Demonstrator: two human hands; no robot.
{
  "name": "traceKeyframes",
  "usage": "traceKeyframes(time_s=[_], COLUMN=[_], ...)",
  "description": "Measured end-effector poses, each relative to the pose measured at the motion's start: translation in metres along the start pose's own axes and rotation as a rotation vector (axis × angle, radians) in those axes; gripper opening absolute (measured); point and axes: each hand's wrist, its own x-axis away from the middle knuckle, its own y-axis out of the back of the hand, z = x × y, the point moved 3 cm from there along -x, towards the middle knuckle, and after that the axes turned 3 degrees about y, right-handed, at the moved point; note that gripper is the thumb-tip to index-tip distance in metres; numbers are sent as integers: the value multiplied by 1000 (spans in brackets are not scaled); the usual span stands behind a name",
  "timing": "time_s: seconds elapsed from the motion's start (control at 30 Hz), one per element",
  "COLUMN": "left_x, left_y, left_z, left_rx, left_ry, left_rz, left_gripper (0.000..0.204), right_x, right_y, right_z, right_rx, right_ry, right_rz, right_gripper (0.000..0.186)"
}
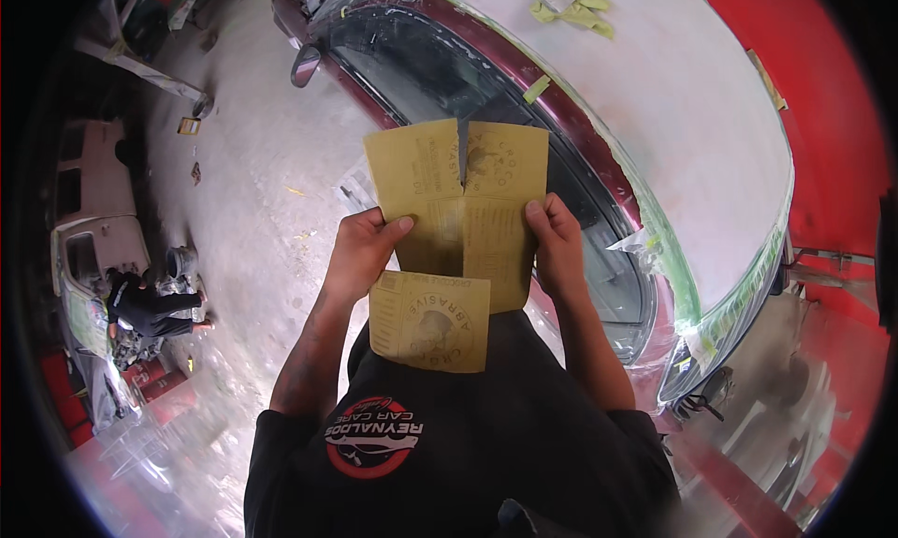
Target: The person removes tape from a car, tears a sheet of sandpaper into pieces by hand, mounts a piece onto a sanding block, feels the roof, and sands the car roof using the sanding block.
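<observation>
A tan sheet of sandpaper point(505, 229) is stretched upright between my two hands, its printed backing facing me. From the top edge a slit runs partway down the middle, parting the upper half into two flaps. My left hand point(363, 251) pinches its left edge with the thumb on top. At the right edge, my right hand point(558, 245) grips in the same way. A smaller rectangular piece of sandpaper point(430, 323) hangs below my left hand, in front of my black shirt. Whether it is joined to the larger sheet I cannot tell.
Beyond the sheet stands a maroon car point(486, 47) with a whitish roof point(692, 136) and green masking tape point(669, 257) along its edge. A yellow-green cloth point(572, 12) lies on the roof. At far left, a person in black point(150, 304) bends beside a partly stripped vehicle point(98, 201).
</observation>
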Motion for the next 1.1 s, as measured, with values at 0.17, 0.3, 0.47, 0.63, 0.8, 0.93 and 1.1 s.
traceKeyframes(time_s=[0.17, 0.3, 0.47, 0.63, 0.8, 0.93, 1.1], left_x=[20, 28, 33, 33, 33, 32, 27], left_y=[-11, -18, -26, -30, -28, -26, -26], left_z=[-12, -18, -19, -17, -13, -4, 6], left_rx=[-82, -204, -216, -199, -231, -204, -41], left_ry=[-206, -164, -146, -173, -186, -188, -251], left_rz=[-82, -143, -163, -165, -193, -225, -237], left_gripper=[22, 20, 20, 20, 22, 23, 22], right_x=[9, 12, 21, 20, 19, 18, 19], right_y=[-1, -1, -5, -2, -3, -3, -5], right_z=[-10, -16, -21, -25, -30, -34, -38], right_rx=[-103, -84, -137, -222, -123, -70, -70], right_ry=[43, 59, 51, 68, 107, 144, 160], right_rz=[-32, -120, -160, -192, -215, -236, -261], right_gripper=[21, 21, 21, 21, 20, 21, 22])
